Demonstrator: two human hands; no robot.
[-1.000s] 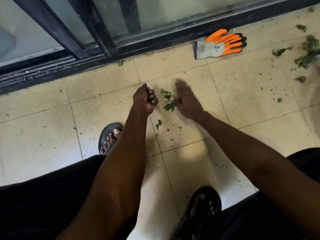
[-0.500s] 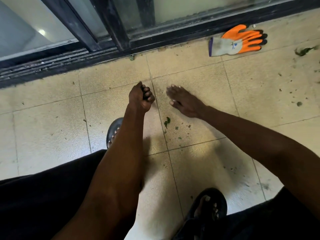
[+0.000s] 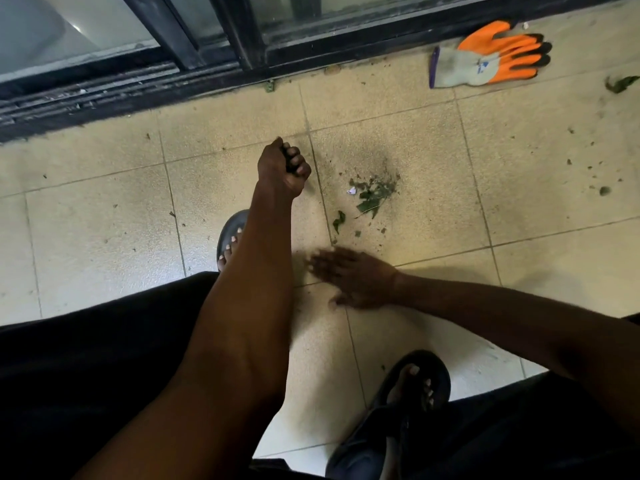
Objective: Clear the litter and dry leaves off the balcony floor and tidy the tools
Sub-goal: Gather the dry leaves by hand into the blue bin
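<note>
A single head-worn wide-angle view looks steeply down from above the person's knees at the tiled floor, facing a sliding door track that runs across the top of the frame. It sits close: forearms fill the lower half. Beyond the right hand's blurred fingers lies a leaf pile; just right of the left hand's curled fingers the same pile shows.
</note>
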